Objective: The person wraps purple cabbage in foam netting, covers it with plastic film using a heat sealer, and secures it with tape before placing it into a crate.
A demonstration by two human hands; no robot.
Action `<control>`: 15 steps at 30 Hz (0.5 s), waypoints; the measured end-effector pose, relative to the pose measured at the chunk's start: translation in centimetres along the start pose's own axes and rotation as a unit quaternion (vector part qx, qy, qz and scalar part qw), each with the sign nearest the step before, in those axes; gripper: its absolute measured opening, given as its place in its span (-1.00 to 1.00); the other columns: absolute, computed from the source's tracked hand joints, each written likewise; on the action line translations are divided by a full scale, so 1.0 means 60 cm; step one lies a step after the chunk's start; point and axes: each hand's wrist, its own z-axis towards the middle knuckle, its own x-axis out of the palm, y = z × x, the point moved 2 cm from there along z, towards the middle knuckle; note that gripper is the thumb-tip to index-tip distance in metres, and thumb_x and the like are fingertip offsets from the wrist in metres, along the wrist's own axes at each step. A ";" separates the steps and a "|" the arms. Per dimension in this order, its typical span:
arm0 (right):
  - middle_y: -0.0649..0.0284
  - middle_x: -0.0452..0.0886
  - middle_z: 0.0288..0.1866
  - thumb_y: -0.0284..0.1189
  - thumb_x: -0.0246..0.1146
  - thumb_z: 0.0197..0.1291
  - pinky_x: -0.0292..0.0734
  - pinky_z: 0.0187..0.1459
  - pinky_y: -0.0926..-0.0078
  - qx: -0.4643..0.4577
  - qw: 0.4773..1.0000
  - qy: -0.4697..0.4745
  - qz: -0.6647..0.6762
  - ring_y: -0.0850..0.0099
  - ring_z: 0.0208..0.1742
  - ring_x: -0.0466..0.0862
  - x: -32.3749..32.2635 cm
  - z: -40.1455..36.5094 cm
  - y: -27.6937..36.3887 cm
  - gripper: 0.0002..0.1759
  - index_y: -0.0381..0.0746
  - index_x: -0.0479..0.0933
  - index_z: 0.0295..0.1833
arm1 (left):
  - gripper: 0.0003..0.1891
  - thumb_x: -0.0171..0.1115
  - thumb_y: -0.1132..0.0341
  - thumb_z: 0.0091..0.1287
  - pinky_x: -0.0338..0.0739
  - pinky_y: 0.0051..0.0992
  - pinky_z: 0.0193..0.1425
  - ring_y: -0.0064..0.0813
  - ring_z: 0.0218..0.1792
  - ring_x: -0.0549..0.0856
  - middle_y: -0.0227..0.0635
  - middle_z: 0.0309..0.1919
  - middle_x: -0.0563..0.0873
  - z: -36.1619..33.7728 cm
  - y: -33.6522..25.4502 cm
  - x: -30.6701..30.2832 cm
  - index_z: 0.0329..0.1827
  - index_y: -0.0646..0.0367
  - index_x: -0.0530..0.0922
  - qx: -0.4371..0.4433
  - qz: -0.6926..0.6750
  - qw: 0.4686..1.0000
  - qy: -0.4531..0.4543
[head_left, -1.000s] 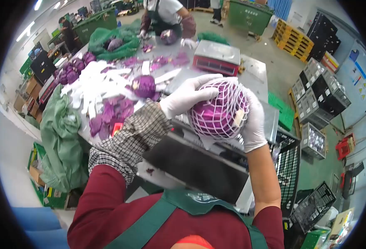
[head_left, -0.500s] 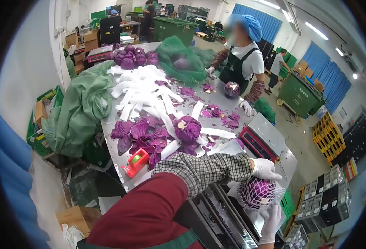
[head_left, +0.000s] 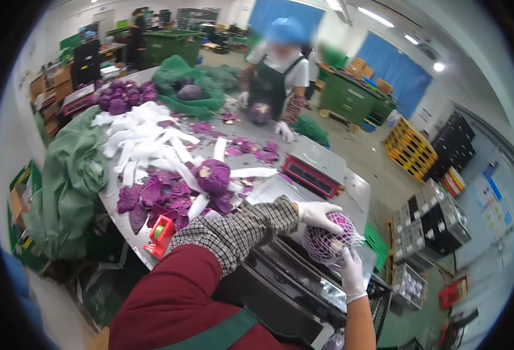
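A purple cabbage in a white foam net (head_left: 329, 239) is between my two gloved hands, over the near right end of the work table. My left hand (head_left: 320, 217), below a checkered sleeve, curls over the top of the cabbage. From the lower right, my right hand (head_left: 352, 273) has its fingers pressed on the net near the cabbage's pale stem end. Left of them on the table lies a trimmed purple cabbage (head_left: 212, 176) beside loose purple leaves (head_left: 158, 195) and white foam strips (head_left: 146, 137). A red tape dispenser (head_left: 161, 236) stands at the table's near edge.
A red-sided scale (head_left: 315, 172) stands beyond my hands. Across the table (head_left: 356, 192), a co-worker (head_left: 277, 73) has gloved hands near another purple cabbage (head_left: 261, 114). More cabbages (head_left: 123, 96) and a green mesh sack (head_left: 187, 87) lie at the far end. Crates (head_left: 432, 224) are stacked at right.
My view has turned right, so the scene sits further left. My right hand has come up from below the netted cabbage onto its net; my left hand stays on top.
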 end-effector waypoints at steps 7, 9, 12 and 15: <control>0.23 0.60 -0.26 -0.25 0.12 0.28 0.51 -0.35 0.67 -0.032 0.978 -0.038 -0.204 0.54 -0.37 0.59 -0.094 -0.050 0.016 -0.54 -0.35 0.38 0.16 | -0.05 0.29 -0.10 0.09 0.16 -0.43 0.39 -0.20 0.33 0.29 0.08 0.30 0.27 -0.023 -0.065 -0.028 0.36 0.41 0.09 0.024 0.078 0.994 0.067; 0.25 0.62 -0.32 -0.27 0.16 0.22 0.49 -0.20 0.51 -0.053 0.951 -0.069 -0.297 0.53 -0.28 0.58 -0.119 -0.078 0.023 -0.62 -0.43 0.54 -0.10 | -0.11 0.28 -0.09 0.11 0.21 -0.43 0.36 -0.21 0.30 0.34 0.05 0.27 0.33 -0.056 -0.087 -0.050 0.33 0.40 0.17 0.032 0.134 0.989 0.052; -0.15 0.57 -0.37 -0.06 0.07 0.14 0.45 -0.14 0.22 0.007 0.829 -0.080 -0.554 -0.01 -0.24 0.59 -0.136 -0.144 0.022 -0.49 -0.37 0.57 -0.34 | -0.26 0.22 -0.13 0.13 0.40 -0.46 0.17 -0.30 0.08 0.57 -0.04 0.06 0.57 -0.137 -0.042 -0.072 0.22 0.28 0.38 0.042 0.155 0.986 -0.039; -0.09 0.61 -0.36 0.02 0.04 0.13 0.47 -0.09 0.18 0.110 0.769 -0.067 -0.626 0.02 -0.21 0.62 -0.145 -0.187 -0.003 -0.42 -0.33 0.61 -0.35 | -0.48 0.17 -0.08 0.13 0.50 -0.39 0.01 -0.18 -0.15 0.67 -0.02 -0.24 0.69 -0.235 0.001 -0.068 -0.13 0.24 0.63 -0.089 0.257 0.962 -0.033</control>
